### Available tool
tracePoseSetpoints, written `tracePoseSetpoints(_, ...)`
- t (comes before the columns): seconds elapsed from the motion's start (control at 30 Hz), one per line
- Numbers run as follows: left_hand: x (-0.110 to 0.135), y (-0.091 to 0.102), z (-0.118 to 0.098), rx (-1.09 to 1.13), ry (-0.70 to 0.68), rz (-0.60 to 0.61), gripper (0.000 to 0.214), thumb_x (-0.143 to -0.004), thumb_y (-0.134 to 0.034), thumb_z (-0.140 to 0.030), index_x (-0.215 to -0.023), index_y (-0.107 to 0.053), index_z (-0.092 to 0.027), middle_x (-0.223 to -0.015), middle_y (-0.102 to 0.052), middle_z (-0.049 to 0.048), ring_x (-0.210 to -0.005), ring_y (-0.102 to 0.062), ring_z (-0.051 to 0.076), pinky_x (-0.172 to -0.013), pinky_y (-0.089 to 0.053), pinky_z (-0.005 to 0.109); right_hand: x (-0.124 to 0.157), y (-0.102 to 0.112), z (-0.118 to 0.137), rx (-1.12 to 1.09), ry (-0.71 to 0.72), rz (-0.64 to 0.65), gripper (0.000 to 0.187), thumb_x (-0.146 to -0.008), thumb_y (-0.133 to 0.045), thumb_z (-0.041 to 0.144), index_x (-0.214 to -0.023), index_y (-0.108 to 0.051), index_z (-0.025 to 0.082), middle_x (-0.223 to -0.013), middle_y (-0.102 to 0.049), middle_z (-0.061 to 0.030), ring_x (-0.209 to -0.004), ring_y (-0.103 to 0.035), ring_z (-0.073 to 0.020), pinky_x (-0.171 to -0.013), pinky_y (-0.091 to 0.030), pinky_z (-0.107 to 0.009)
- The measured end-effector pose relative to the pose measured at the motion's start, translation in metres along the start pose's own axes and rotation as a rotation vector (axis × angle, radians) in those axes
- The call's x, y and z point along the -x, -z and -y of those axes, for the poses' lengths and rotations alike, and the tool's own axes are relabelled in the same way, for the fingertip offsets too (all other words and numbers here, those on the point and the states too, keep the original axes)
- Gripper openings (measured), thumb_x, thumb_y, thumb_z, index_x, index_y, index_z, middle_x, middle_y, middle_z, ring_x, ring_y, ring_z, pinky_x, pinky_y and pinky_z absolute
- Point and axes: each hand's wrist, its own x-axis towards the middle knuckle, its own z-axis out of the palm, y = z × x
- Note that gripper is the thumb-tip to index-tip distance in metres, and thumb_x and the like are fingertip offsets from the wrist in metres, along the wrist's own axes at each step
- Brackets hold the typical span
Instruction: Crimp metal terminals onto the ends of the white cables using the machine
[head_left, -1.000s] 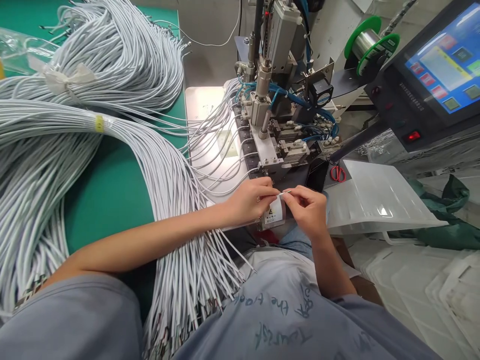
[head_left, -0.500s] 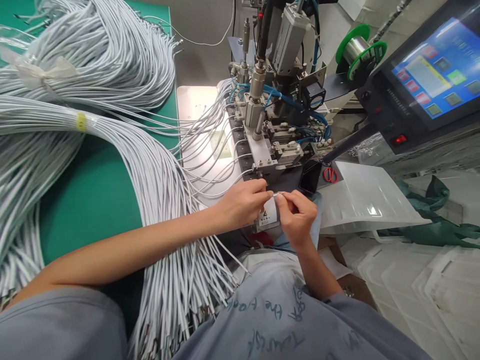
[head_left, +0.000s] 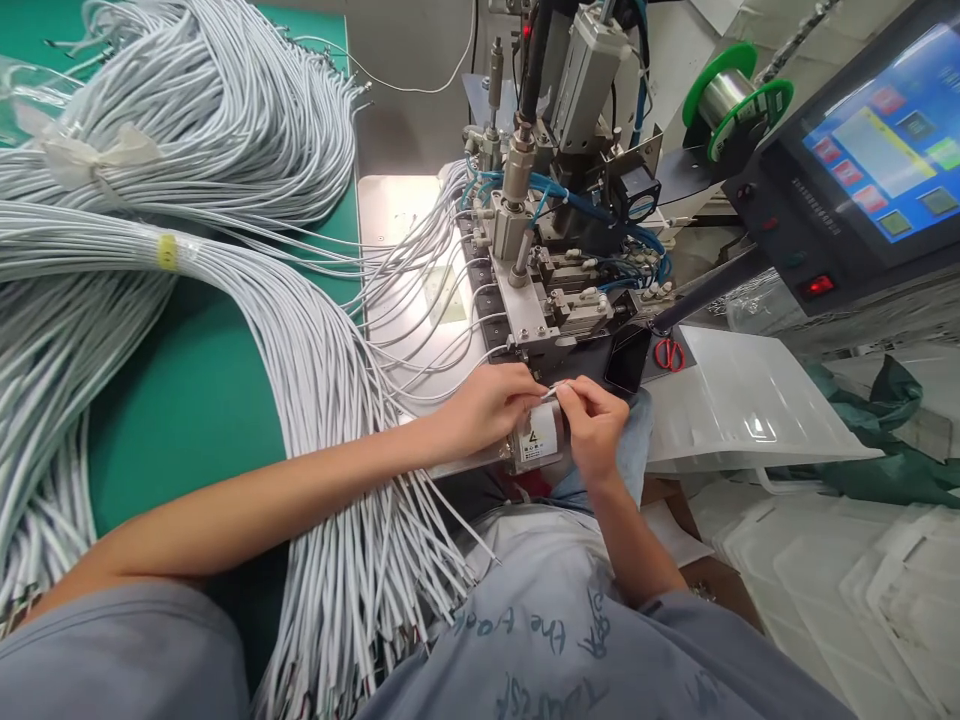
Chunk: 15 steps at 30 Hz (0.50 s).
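My left hand (head_left: 491, 405) and my right hand (head_left: 596, 420) meet in front of a metal machine (head_left: 551, 260). Both pinch the end of one thin white cable (head_left: 553, 390) between thumb and fingertips. The hands hover just above a small machine block with a white warning label (head_left: 541, 440). Several white cables (head_left: 442, 310) run from the machine's row of clamps leftward. A large bundle of white cables (head_left: 300, 330) lies across the green mat (head_left: 195, 400) and hangs over its near edge under my left forearm.
A touchscreen panel (head_left: 877, 160) stands at the right, with a green solder spool (head_left: 739, 90) behind the machine. Red scissors (head_left: 667, 352) and a dark phone (head_left: 626, 358) lie beside a white plastic tray (head_left: 750, 400). More white trays (head_left: 847, 590) are stacked lower right.
Both hands stay pinched on the cable end and have shifted slightly left and closer to the machine. The view has swung a little.
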Motion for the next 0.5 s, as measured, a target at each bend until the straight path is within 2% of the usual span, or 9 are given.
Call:
tracePoseSetpoints(0.1, -0.003, 0.002, 0.005, -0.41, -0.001, 0.108, 0.024, -0.085, -0.044, -0.009, -0.083, -0.068, -0.012, -0.079, -0.059, 0.0055, -0.064, -0.055, 0.011, -0.059, -0.044, 0.022, -0.014, 0.005, -0.016, 0.012, -0.115, 0.096, 0.02, -0.079, -0.055, 0.032, -0.073, -0.067, 0.017, -0.069, -0.06, -0.0015, -0.064, -0.052, -0.0132, -0.059, -0.042, -0.027)
tracePoseSetpoints(0.17, -0.005, 0.002, 0.007, -0.573, 0.038, 0.191, 0.025, -0.085, -0.042, -0.008, -0.079, -0.066, -0.011, -0.078, -0.057, 0.0057, -0.061, -0.052, 0.011, -0.057, -0.043, 0.022, -0.023, 0.007, -0.026, 0.004, -0.182, 0.137, 0.021, -0.077, -0.054, 0.034, -0.079, -0.068, 0.017, -0.075, -0.064, -0.0034, -0.068, -0.056, -0.0148, -0.063, -0.045, -0.028)
tracePoseSetpoints(0.33, -0.008, 0.002, 0.009, -0.65, 0.051, 0.25, 0.025, -0.087, -0.04, -0.007, -0.081, -0.064, -0.011, -0.081, -0.057, 0.0063, -0.063, -0.051, 0.011, -0.06, -0.044, 0.022, -0.034, 0.001, -0.037, -0.059, -0.272, 0.229, 0.02, -0.071, -0.058, 0.036, -0.075, -0.064, 0.017, -0.069, -0.063, -0.002, -0.063, -0.055, -0.0143, -0.061, -0.045, -0.028)
tracePoseSetpoints(0.5, -0.007, 0.002, 0.013, -0.649, 0.0, 0.268, 0.023, -0.086, -0.039, -0.005, -0.083, -0.061, -0.011, -0.081, -0.057, 0.0067, -0.068, -0.054, 0.014, -0.063, -0.046, 0.024, -0.036, -0.005, -0.038, -0.103, -0.321, 0.242, 0.019, -0.068, -0.062, 0.035, -0.068, -0.062, 0.017, -0.061, -0.06, 0.0006, -0.057, -0.051, -0.0119, -0.058, -0.043, -0.026)
